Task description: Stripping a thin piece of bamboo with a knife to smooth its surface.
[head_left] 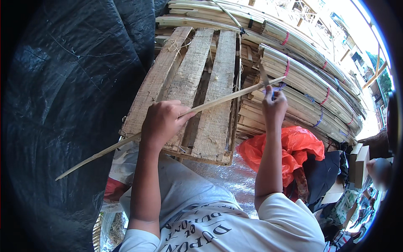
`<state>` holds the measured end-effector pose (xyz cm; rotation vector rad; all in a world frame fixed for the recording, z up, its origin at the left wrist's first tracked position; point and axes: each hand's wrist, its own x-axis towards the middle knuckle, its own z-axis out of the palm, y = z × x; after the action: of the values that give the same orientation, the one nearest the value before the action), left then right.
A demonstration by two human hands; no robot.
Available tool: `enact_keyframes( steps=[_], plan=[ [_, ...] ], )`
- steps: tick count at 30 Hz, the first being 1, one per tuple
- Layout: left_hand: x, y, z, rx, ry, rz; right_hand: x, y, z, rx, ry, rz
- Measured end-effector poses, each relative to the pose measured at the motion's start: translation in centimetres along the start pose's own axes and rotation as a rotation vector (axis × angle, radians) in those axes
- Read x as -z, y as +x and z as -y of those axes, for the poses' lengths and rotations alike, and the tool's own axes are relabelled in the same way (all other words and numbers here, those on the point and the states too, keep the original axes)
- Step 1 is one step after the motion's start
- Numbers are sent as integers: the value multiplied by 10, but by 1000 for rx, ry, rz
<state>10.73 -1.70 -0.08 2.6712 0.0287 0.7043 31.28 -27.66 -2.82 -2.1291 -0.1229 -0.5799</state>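
Observation:
My left hand (161, 122) is closed round the middle of a long, thin, pale strip of wood or bamboo (224, 99). One tapered end of the strip slants down to the left, past my forearm; the other reaches up to the right. My right hand (275, 108) grips a knife (264, 74) by its bluish handle, its blade pointing up and away from me. Close to the strip's right end, the blade crosses it; whether the edge is cutting in cannot be made out. Beneath the strip stands a rough slatted wooden crate (216, 130), in front of my lap.
Long bundles of pale strips (310, 77), tied with red and blue bands, are stacked behind and to the right. A black tarp (75, 84) hangs on the left. An orange-red plastic bag (289, 147) lies beside my right arm. Another person (380, 174) is partly visible at far right.

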Motion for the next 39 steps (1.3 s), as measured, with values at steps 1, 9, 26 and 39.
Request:
enact_keyframes(
  steps=[1, 9, 26, 39],
  plan=[
    [1, 1, -2, -1, -2, 0, -4, -6, -2, 26, 30, 136],
    [2, 3, 2, 32, -30, 15, -25, -10, -7, 146, 106, 85],
    [4, 1, 5, 77, 37, 49, -35, 4, -5, 144, 206, 134],
    [3, 2, 5, 75, 20, 26, -34, -5, 7, 141, 300, 234]
  ],
)
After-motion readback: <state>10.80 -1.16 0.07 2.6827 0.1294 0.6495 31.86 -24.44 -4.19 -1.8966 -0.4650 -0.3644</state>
